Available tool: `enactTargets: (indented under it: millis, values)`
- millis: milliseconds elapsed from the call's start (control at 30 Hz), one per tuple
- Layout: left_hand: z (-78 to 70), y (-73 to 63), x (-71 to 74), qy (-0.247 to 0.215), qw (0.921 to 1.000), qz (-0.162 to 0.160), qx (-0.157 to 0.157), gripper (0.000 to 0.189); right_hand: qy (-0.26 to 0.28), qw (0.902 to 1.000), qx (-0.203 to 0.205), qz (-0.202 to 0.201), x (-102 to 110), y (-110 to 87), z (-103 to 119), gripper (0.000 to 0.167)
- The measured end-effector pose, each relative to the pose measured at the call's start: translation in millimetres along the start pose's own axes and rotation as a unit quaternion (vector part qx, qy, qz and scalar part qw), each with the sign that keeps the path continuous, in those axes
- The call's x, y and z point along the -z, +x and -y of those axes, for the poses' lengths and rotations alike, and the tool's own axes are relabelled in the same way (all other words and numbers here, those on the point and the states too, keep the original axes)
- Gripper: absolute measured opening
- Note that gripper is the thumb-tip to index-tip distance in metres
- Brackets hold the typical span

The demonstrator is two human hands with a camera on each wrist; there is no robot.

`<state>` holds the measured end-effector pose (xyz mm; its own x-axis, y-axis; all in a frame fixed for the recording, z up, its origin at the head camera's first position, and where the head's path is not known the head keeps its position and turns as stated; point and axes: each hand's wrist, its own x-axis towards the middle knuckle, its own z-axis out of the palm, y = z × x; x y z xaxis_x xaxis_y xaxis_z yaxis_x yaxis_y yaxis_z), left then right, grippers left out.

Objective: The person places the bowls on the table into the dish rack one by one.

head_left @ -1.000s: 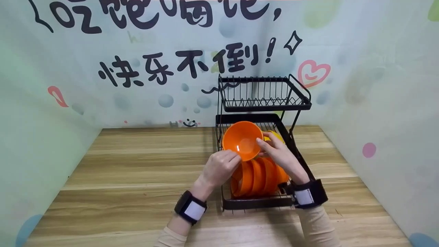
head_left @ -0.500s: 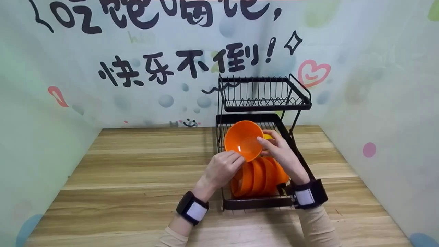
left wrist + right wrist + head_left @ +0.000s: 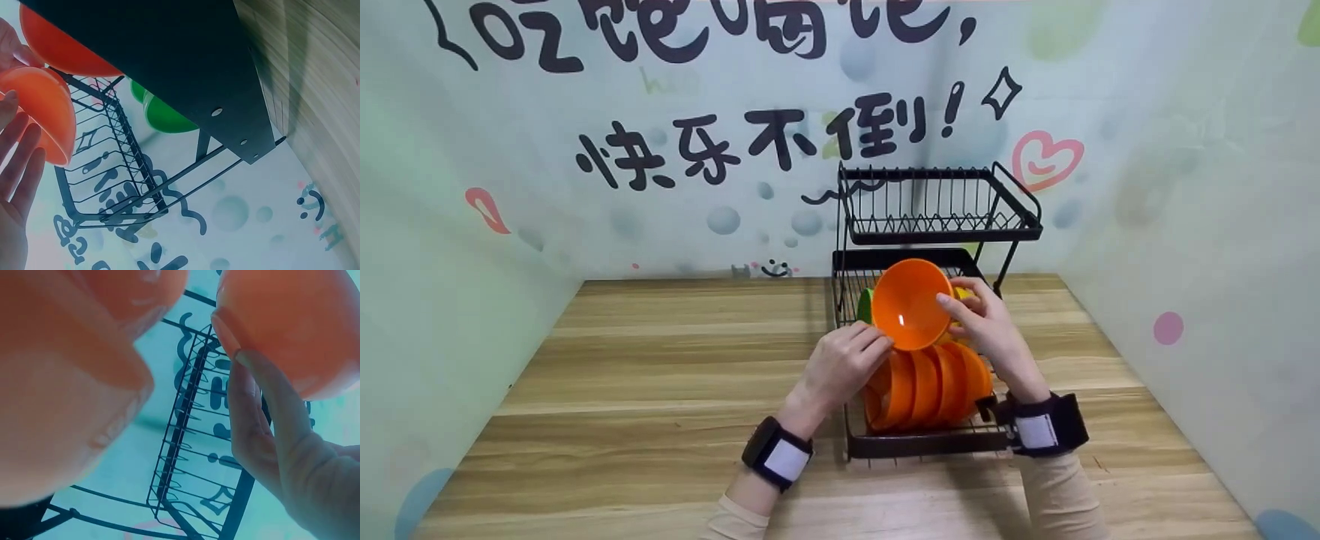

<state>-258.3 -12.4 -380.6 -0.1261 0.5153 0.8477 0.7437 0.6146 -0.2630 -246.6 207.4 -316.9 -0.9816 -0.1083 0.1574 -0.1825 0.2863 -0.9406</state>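
An orange bowl (image 3: 913, 304) is held up above the lower tier of a black dish rack (image 3: 922, 448), its inside facing the head camera. My left hand (image 3: 847, 364) pinches the bowl's lower left rim, its fingers curled. At the right rim, my right hand (image 3: 986, 326) holds the bowl between thumb and fingers. Below it, several orange bowls (image 3: 930, 390) stand on edge in a row at the rack's front. Partly hidden behind the held bowl are a green bowl (image 3: 865, 306) on the left and something yellow (image 3: 962, 294) on the right.
The rack's upper tier (image 3: 941, 236), with wire slots, overhangs the back of the lower one. It stands on a wood-grain table (image 3: 675, 390) against a printed backdrop (image 3: 697, 225). In the left wrist view, green bowls (image 3: 169, 115) show beyond the rack's dark side.
The held orange bowl has shifted right and slightly up, with my right hand moving right alongside it. The green bowl has come into view at its left. My left hand has barely moved.
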Motion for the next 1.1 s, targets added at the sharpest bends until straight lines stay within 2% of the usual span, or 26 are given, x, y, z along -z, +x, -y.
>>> enactTargets:
  millis: [133,533,667,800,967,1100]
  values:
    - [1.0,-0.9,-0.7,-0.002,1.0,-0.002,0.007,0.014,-0.004,0.9999,-0.003,-0.01,4.6,-1.4,1.3,0.053]
    - [6.1,-7.6,-3.2,0.014,0.9993,0.012,0.031,0.008,-0.019,0.9992,-0.009,-0.033,19.6,-3.9,4.4,0.059]
    - [6.8,-10.3,-3.5,0.02,0.9965,0.048,0.066,0.011,-0.025,0.9987,-0.004,-0.045,24.2,-5.2,4.8,0.058]
    - [6.3,-12.8,-2.9,0.025,0.9855,0.113,0.123,0.016,-0.03,0.9979,-0.005,-0.057,29.0,-5.7,4.3,0.058]
    - [4.5,-15.0,-1.7,0.042,0.964,0.182,0.189,0.02,-0.039,0.9967,-0.01,-0.07,34.8,-6.5,3.9,0.06]
    - [2.9,-17.6,-0.8,0.072,0.9452,0.225,0.225,0.023,-0.054,0.995,-0.012,-0.083,39.0,-7.6,4.0,0.062]
